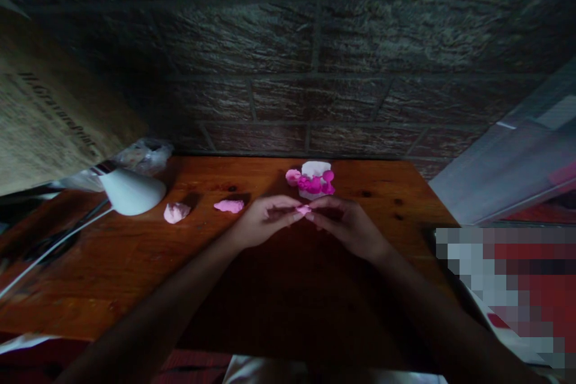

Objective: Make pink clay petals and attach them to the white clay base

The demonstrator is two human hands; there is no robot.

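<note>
The left hand [258,223] and right hand [353,227] together pinch a small pink piece [304,209], their grip closed on it, at the near side of the magenta figure [317,184]. Left of this figure lies a pink lump [229,206].

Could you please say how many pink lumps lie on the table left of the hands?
2: a paler lump near the white base, a pinker lump nearer the left hand; others may be hidden.
</note>
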